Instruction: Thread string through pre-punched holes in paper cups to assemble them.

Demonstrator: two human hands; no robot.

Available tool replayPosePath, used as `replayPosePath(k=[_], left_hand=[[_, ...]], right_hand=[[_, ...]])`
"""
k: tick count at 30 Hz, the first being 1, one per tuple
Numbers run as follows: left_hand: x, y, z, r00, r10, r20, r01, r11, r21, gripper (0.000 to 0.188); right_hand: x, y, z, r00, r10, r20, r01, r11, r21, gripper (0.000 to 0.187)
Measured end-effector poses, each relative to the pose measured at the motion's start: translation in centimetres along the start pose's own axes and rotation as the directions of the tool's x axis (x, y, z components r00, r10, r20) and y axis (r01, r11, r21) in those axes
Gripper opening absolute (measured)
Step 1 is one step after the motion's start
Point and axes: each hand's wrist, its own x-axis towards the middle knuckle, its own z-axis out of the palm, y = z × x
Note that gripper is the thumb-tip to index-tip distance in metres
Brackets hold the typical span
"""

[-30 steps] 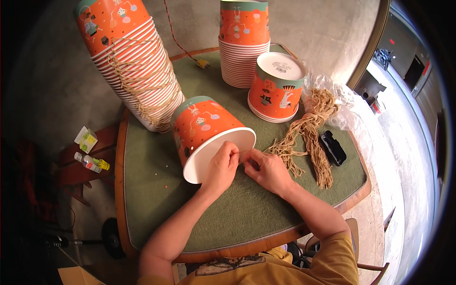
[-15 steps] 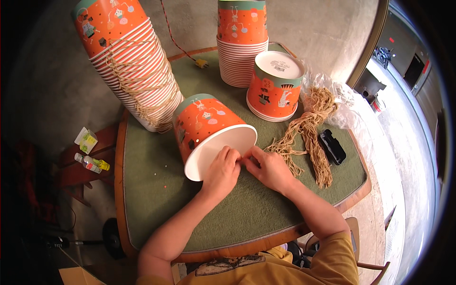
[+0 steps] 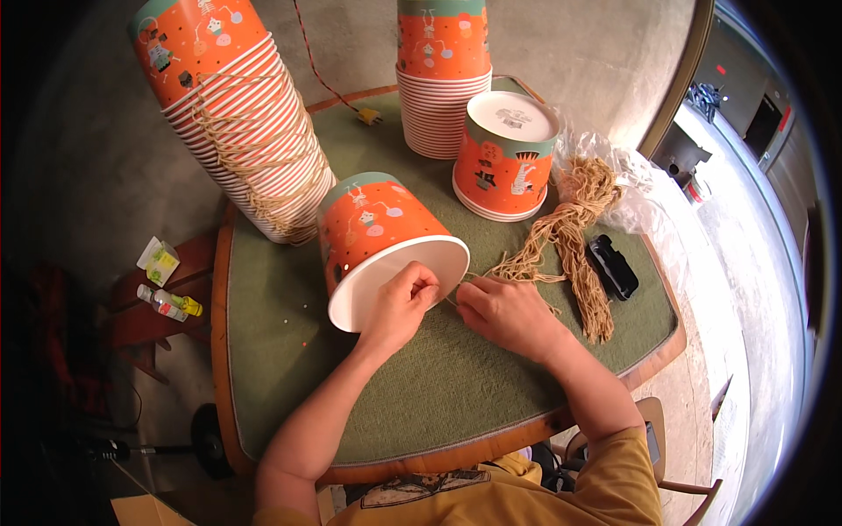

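Observation:
An orange paper bucket with a green base band and cartoon figures lies tilted on its side, its white mouth toward me. In front of that mouth is my left hand, its fingers pinched together; whatever is between them is too small to name. Just right of the rim, my right hand is closed on a thin tan cord, a short piece of which shows beside its fingers. Beyond my right hand lies a bundle of tan cords, gathered near its top.
A tall leaning stack of buckets wound with cord stands at left. Another bucket stack and a short upside-down one are at the back. A black case and clear plastic bag lie right on the green tabletop.
My hands have drawn apart, the left slightly up and left, the right slightly to the right. The tilted bucket has shifted a little to the left.

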Motion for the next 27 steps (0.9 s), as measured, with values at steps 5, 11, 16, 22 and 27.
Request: replayPosePath(k=[5,11,16,22,27], left_hand=[[0.2,-0.4,0.3,0.999,-0.016,-0.031,0.015,0.999,-0.039,0.008],[0.3,-1.3,0.4,0.998,-0.063,-0.013,0.059,0.979,-0.193,0.008],[0.1,-1.6,0.4,0.997,-0.044,-0.059,0.035,0.988,-0.152,0.007],[-0.1,-1.2,0.5,0.999,-0.007,-0.053,0.002,0.995,-0.098,0.007],[-0.1,-1.9,0.5,0.998,0.015,-0.067,-0.023,0.992,-0.123,0.007]], right_hand=[[0.6,-1.4,0.9,0.971,0.015,-0.24,-0.024,0.999,-0.033,0.028],[1.3,-1.8,3.2,0.96,0.036,-0.278,-0.082,0.984,-0.155,0.028],[1.7,-2.4,3.4,0.947,-0.021,-0.321,-0.041,0.982,-0.185,0.02],[1.7,-2.7,4.6,0.932,0.221,-0.286,-0.211,0.975,0.067,0.016],[1.7,-2.9,3.2,0.928,0.352,-0.12,-0.305,0.906,0.295,0.02]])
